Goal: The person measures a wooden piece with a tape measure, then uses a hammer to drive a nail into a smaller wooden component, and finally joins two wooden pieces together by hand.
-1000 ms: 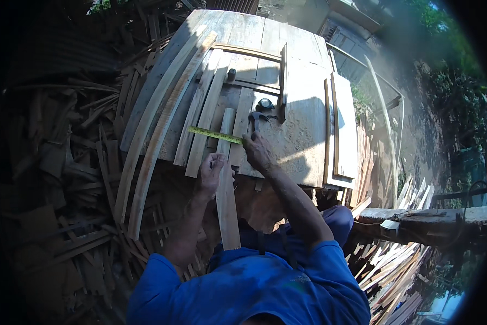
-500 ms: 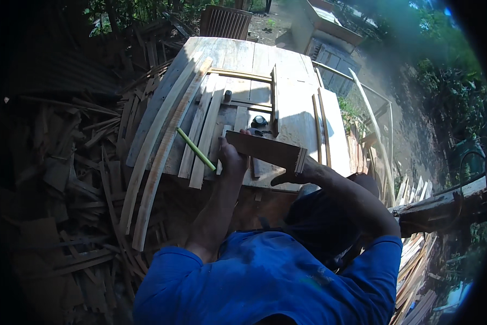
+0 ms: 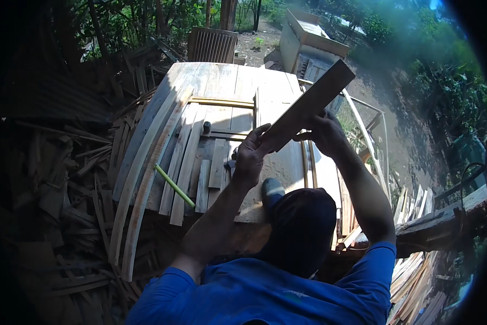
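Note:
A short, flat wooden board (image 3: 315,104) is held up in the air, slanting up to the right above the table. My left hand (image 3: 251,156) is closed around its lower left end. My right hand (image 3: 325,133) grips the lower edge nearer the other end, its fingers partly hidden by the board. Below lies the wooden worktable (image 3: 243,81). Several loose wooden slats (image 3: 188,162) lie left of my hands, with a thin green stick (image 3: 174,187) across them. A small dark cylinder (image 3: 206,127) stands near a frame of thin wooden strips (image 3: 221,101).
Two long, bowed planks (image 3: 155,162) run along the table's left side and overhang its front. My raised knee (image 3: 303,227) is close below the board, with a foot (image 3: 273,189) on the table. Scrap wood (image 3: 75,216) is heaped at left. A box-like cabinet (image 3: 311,40) stands behind.
Both hands have raised the board and turned it, so its right end now points up and away. My knee has come up in front, and the view has tilted upward.

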Demonstrator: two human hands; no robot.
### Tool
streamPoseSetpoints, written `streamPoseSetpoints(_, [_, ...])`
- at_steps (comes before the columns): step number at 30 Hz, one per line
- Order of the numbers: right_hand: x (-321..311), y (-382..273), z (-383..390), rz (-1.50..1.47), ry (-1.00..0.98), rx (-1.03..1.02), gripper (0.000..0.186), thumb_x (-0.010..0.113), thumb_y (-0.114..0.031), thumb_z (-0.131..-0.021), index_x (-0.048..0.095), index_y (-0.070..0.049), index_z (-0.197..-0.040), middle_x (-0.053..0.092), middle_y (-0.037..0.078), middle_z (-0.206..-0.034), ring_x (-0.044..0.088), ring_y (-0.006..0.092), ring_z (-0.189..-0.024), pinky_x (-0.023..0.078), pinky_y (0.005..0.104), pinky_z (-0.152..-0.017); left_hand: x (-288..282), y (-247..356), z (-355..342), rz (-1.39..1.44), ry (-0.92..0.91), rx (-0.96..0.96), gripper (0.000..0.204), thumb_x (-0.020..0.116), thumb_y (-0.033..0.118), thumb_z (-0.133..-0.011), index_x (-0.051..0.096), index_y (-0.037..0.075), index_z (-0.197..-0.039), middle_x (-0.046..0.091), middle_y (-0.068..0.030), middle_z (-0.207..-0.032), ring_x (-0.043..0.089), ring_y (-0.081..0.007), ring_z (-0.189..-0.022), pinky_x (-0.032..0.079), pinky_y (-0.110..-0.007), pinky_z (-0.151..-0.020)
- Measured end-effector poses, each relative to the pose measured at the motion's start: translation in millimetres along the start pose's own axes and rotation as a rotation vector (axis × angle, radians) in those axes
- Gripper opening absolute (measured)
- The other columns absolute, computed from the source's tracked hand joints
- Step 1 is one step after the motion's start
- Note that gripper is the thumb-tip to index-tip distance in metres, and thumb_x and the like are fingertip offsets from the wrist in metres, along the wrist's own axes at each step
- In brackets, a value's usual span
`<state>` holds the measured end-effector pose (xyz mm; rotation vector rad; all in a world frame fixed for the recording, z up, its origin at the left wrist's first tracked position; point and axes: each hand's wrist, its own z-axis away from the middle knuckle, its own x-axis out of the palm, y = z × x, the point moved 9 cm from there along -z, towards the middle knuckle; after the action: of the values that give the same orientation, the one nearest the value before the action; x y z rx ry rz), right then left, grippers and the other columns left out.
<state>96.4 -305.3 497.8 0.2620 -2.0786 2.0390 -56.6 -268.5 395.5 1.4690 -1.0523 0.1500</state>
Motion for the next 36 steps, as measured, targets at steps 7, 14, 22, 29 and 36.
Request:
streamPoseSetpoints(7, [-129.9, 118.7, -60.1, 0.802, 0.015, 0.090, 0.028, 0.075, -0.003, -0.079, 0.066, -0.001, -0.105, 0.070, 0.008, -0.096, 0.070, 0.0183, -0.085, 0.058, 0.0328, -0.074, -66.0, -78.1, -67.0, -1.121, -0.081, -0.173, 0.068, 0.076, 0.026, -0.088, 0.045, -0.002, -0.141, 0.057, -0.0215, -0.132, 0.057, -0.0295, -0.123, 0.046, -0.041, -0.106])
streamPoseSetpoints(14, [-237.8, 296.5, -162.5, 0.840, 0.002, 0.044, 0.035, 0.080, -0.006, -0.076, 0.066, -0.005, -0.108, 0.071, 0.009, -0.096, 0.068, 0.0203, -0.088, 0.055, 0.0359, -0.079, -38.6, -107.6, -221.0, -1.234, -0.362, -0.199, 0.092, 0.082, 0.026, -0.081, 0.030, 0.002, -0.152, 0.050, -0.0202, -0.146, 0.046, -0.0304, -0.138, 0.037, -0.042, -0.115])
streamPoseSetpoints(22, [-240.5, 364.0, -221.8, 0.946, 0.068, -0.060, 0.043, 0.078, -0.019, -0.082, 0.060, -0.006, -0.119, 0.071, 0.016, -0.106, 0.070, 0.0329, -0.097, 0.056, 0.0422, -0.081, -124.1, -207.5, -253.4, -1.256, -0.424, -0.302, 0.088, 0.082, 0.017, -0.077, 0.035, 0.010, -0.150, 0.056, -0.0180, -0.138, 0.054, -0.0325, -0.129, 0.043, -0.040, -0.110])
streamPoseSetpoints(29, [-251.6, 345.1, -252.0, 0.789, 0.116, -0.132, 0.034, 0.075, -0.014, -0.087, 0.060, -0.005, -0.117, 0.071, 0.015, -0.104, 0.072, 0.0277, -0.097, 0.058, 0.0386, -0.076, -138.9, -226.0, -289.9, -1.299, -0.413, -0.240, 0.048, 0.079, 0.019, -0.081, 0.057, 0.003, -0.120, 0.063, -0.0184, -0.114, 0.064, -0.0347, -0.108, 0.051, -0.042, -0.091])
streamPoseSetpoints(36, [-256.2, 348.7, -269.1, 0.702, 0.120, -0.063, 0.030, 0.074, -0.013, -0.087, 0.063, -0.006, -0.114, 0.071, 0.009, -0.107, 0.068, 0.0207, -0.099, 0.055, 0.0337, -0.082, -144.4, -231.7, -304.1, -1.472, -0.444, -0.150, 0.047, 0.070, 0.023, -0.088, 0.051, 0.002, -0.125, 0.060, -0.0223, -0.118, 0.061, -0.0414, -0.110, 0.050, -0.045, -0.093])
